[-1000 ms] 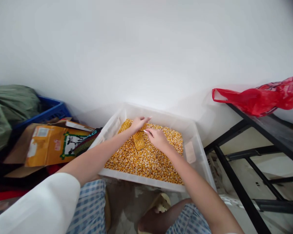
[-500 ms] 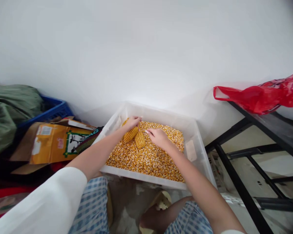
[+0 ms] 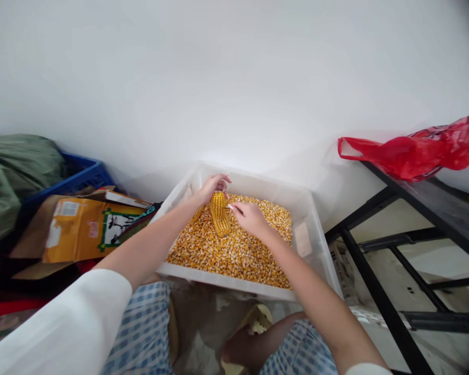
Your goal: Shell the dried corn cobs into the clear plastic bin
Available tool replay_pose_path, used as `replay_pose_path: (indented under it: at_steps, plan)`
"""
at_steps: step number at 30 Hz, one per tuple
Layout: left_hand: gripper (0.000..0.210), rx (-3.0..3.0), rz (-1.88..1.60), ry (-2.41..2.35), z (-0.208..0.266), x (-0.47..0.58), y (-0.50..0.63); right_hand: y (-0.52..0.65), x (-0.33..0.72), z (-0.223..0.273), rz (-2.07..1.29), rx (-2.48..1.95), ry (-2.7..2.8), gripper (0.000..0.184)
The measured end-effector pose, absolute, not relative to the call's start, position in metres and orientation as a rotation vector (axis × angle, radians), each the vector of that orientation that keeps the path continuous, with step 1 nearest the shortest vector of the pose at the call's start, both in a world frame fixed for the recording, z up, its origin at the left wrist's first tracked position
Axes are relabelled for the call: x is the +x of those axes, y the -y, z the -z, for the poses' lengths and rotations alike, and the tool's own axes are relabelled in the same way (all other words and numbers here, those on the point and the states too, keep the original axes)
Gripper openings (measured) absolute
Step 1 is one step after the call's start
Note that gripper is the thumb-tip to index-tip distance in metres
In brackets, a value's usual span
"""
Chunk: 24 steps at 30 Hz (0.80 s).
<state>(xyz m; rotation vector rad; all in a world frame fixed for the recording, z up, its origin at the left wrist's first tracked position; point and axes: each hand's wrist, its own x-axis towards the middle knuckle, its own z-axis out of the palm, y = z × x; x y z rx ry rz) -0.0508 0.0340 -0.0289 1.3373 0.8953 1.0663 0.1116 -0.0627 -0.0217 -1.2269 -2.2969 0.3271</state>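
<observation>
My left hand [image 3: 214, 186] is over the back left of a white plastic bin [image 3: 316, 229], its fingers curled at the top end of a yellow corn cob [image 3: 218, 204] that stands tilted up. Just below, a second corn cob [image 3: 222, 227] rests on the loose kernels [image 3: 234, 260]. Part of another cob [image 3: 197, 214] shows under my left wrist. My right hand [image 3: 250, 216] is closed in a pinch beside the raised cob, on a thin dark tool [image 3: 239, 210] whose tip points at the kernels; its exact kind is too small to make out.
A blue crate [image 3: 89, 174] with green cloth and an orange cardboard box [image 3: 89, 229] stand to the left. On the right is a black metal frame [image 3: 369, 276] with a red plastic bag [image 3: 410, 153] on top. A white wall [image 3: 234, 94] rises behind the bin.
The cob at my left hand has been turned up to face me, and that hand has shifted up slightly behind it. My right hand has come closer, its thin tool now at the cob.
</observation>
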Motion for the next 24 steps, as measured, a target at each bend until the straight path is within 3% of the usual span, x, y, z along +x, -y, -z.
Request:
replay_pose_path:
  at_steps: [8,16,24]
  plan:
    - [0.038,1.657,-1.042,-0.984,0.037,-0.039,-0.027,0.064,0.111,0.023,-0.184,-1.313,2.335,0.028]
    - [0.043,1.342,-0.933,-0.969,0.046,-0.037,-0.029,0.061,0.117,0.017,-0.143,-1.482,2.339,0.028]
    - [0.048,1.436,-0.915,-1.118,0.041,-0.042,-0.033,0.064,0.121,0.009,0.006,-1.622,2.445,0.030]
